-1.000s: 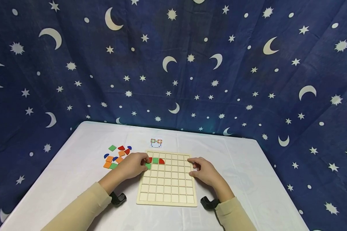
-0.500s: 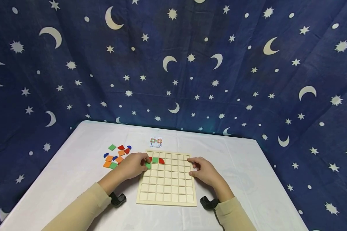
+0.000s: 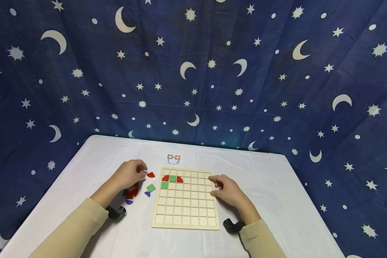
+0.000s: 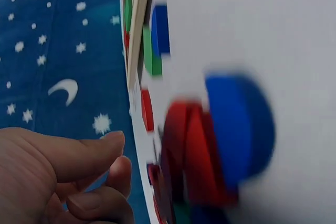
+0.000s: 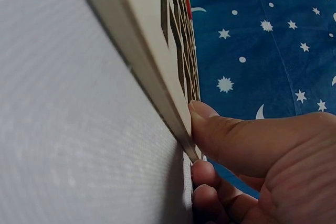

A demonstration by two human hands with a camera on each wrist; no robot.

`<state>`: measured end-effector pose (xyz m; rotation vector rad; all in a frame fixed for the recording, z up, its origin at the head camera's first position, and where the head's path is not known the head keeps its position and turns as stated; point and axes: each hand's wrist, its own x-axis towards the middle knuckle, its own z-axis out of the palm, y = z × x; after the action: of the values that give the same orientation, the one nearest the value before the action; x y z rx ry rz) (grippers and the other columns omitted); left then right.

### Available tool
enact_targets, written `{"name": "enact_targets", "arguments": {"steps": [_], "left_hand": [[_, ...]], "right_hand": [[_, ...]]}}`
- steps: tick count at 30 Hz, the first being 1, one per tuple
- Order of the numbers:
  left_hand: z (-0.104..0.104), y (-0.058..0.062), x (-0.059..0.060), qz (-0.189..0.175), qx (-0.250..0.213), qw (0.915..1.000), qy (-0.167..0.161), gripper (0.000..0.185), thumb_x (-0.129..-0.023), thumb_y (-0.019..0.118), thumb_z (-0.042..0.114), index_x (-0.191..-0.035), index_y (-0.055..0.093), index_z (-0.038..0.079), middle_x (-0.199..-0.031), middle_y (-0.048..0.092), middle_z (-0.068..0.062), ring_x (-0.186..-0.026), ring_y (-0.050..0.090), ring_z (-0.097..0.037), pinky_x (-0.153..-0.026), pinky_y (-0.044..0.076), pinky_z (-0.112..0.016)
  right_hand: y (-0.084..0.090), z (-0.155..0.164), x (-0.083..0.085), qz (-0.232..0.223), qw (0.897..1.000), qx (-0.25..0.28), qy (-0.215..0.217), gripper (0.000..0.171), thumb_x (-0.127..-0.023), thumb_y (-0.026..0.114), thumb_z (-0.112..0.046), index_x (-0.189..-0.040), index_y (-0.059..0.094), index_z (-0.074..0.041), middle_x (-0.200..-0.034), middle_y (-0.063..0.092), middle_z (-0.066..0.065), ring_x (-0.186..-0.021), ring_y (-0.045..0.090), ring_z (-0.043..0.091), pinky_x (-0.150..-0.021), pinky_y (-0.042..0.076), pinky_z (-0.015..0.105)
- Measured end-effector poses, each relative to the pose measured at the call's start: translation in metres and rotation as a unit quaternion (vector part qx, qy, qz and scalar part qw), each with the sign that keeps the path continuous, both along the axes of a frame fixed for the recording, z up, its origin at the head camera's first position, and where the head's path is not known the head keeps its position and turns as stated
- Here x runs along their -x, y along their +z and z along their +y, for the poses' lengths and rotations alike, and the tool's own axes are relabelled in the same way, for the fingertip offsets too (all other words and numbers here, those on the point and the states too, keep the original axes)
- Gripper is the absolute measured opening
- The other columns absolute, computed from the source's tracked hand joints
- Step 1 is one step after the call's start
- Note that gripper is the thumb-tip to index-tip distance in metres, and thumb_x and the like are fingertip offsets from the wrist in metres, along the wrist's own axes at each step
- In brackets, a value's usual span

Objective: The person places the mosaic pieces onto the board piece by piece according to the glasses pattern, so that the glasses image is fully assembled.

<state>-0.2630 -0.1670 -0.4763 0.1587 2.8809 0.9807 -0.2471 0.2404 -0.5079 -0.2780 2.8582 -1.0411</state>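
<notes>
A pale wooden grid board (image 3: 185, 211) lies on the white table. Its top-left cells hold two red quarter-round pieces (image 3: 165, 177) and two green squares (image 3: 164, 185). My left hand (image 3: 138, 171) hovers left of the board over scattered pieces, fingers loosely curled; the left wrist view shows nothing between the fingers (image 4: 100, 153). Nearby lie a red piece (image 3: 151, 175), a green square (image 3: 151, 187), a blue piece (image 3: 147, 194) and more red pieces (image 3: 132, 192). My right hand (image 3: 216, 187) grips the board's right edge (image 5: 152, 51), thumb (image 5: 226, 132) on top.
A small pattern card (image 3: 173, 158) lies behind the board. In the left wrist view a blue round-edged piece (image 4: 239, 129) and stacked red ones (image 4: 186, 150) lie close below the hand. A dark blue star-and-moon cloth (image 3: 193, 71) hangs behind and beside the table.
My left hand left the board's top-left corner and moved left to the loose pieces. A green square now sits in the second row. The loose pieces lie spread nearer the board.
</notes>
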Motion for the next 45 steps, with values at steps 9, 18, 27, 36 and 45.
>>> {"name": "enact_targets", "arguments": {"steps": [9, 18, 27, 36, 45], "left_hand": [[-0.025, -0.001, 0.017, -0.011, 0.024, 0.9949, 0.097, 0.032, -0.095, 0.077, 0.014, -0.124, 0.071, 0.002, -0.103, 0.071, -0.019, -0.084, 0.063, -0.03, -0.071, 0.053, -0.039], [-0.027, -0.006, 0.026, -0.035, 0.023, 0.9927, 0.113, 0.031, -0.096, 0.075, 0.015, -0.123, 0.073, 0.001, -0.109, 0.073, -0.021, -0.093, 0.063, -0.034, -0.08, 0.056, -0.047], [-0.023, -0.008, 0.029, -0.02, 0.029, 0.9941, 0.102, 0.019, -0.094, 0.075, 0.01, -0.111, 0.068, 0.007, -0.104, 0.07, -0.018, -0.085, 0.061, -0.03, -0.071, 0.054, -0.037], [-0.02, -0.004, 0.025, -0.026, 0.006, 0.9961, 0.084, 0.016, -0.098, 0.068, 0.003, -0.112, 0.067, 0.008, -0.105, 0.069, -0.018, -0.085, 0.06, -0.029, -0.065, 0.053, -0.03], [-0.005, 0.002, 0.008, -0.008, -0.047, 0.9979, 0.044, 0.013, -0.1, 0.068, 0.004, -0.11, 0.071, 0.011, -0.105, 0.068, -0.014, -0.079, 0.062, -0.025, -0.064, 0.057, -0.03]], "right_hand": [[-0.003, 0.001, 0.001, 0.002, 1.0, 0.001, 0.001, 0.055, -0.083, 0.09, -0.011, -0.135, 0.073, -0.02, -0.094, 0.057, -0.003, -0.084, 0.05, 0.015, -0.074, 0.041, 0.031], [-0.003, 0.0, 0.002, 0.002, 1.0, 0.003, 0.003, 0.055, -0.083, 0.09, -0.01, -0.135, 0.074, -0.019, -0.093, 0.057, -0.003, -0.083, 0.05, 0.014, -0.073, 0.04, 0.03], [-0.002, 0.0, 0.001, 0.004, 1.0, -0.001, 0.0, 0.055, -0.083, 0.09, -0.01, -0.135, 0.073, -0.019, -0.094, 0.057, -0.003, -0.084, 0.05, 0.015, -0.074, 0.041, 0.03], [-0.003, 0.001, 0.002, 0.006, 1.0, 0.0, 0.001, 0.055, -0.083, 0.09, -0.01, -0.135, 0.073, -0.019, -0.094, 0.057, -0.004, -0.084, 0.05, 0.015, -0.074, 0.041, 0.031], [-0.003, 0.0, 0.002, 0.006, 1.0, -0.004, 0.0, 0.055, -0.083, 0.091, -0.011, -0.135, 0.073, -0.019, -0.093, 0.057, -0.004, -0.084, 0.05, 0.015, -0.074, 0.04, 0.031]]}}
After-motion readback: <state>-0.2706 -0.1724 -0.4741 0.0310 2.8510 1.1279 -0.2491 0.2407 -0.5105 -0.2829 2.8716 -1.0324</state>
